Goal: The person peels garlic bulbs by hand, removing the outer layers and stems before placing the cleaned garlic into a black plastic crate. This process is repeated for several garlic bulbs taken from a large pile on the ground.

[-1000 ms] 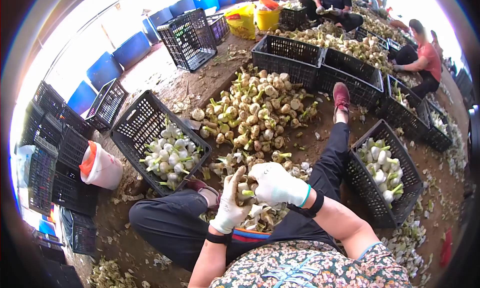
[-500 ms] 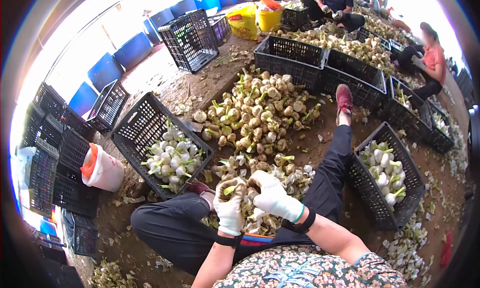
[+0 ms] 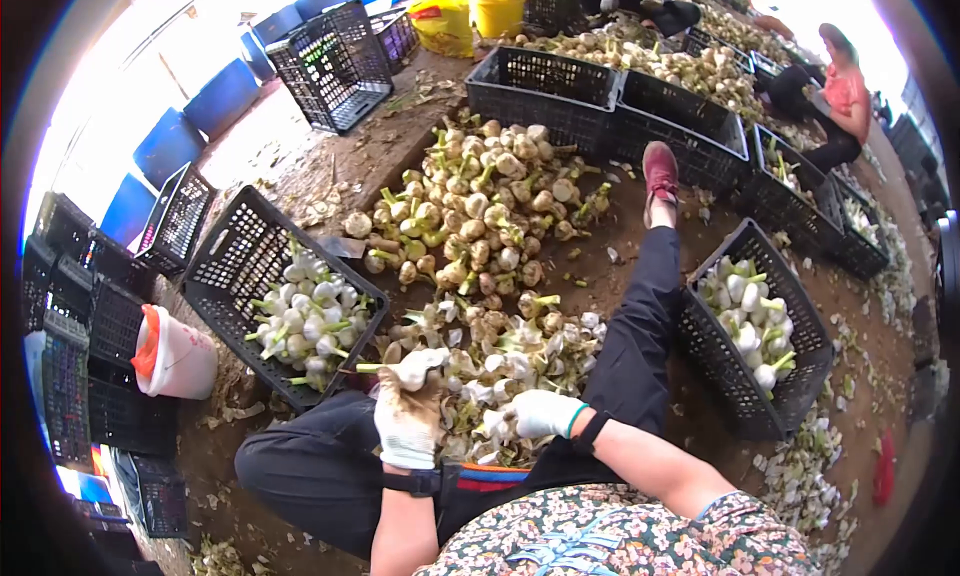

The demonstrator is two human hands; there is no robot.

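My left hand (image 3: 409, 411), in a soiled white glove, is closed round a garlic bulb (image 3: 418, 367) whose green stem points left toward the near crate. To its right, my right hand (image 3: 545, 414), also gloved, hangs low over peeled skins (image 3: 500, 361); its fingertips are close together near a whitish piece, and whether they hold it is unclear. Beyond both hands lies a heap of untrimmed garlic (image 3: 490, 201). Cleaned white bulbs (image 3: 312, 316) fill part of a tilted black crate (image 3: 225, 266) on the left.
Another black crate (image 3: 735, 401) with white bulbs stands right of my outstretched leg. Empty crates (image 3: 545, 101) line the far side of the heap. A white bucket (image 3: 185, 356) is at the left. Two people, one in a pink top (image 3: 848, 101), sit farther back.
My hands have moved apart. The left one has turned, with a stem now sticking out leftward, and the right one has dropped lower over the skins. The whole view has shifted slightly.
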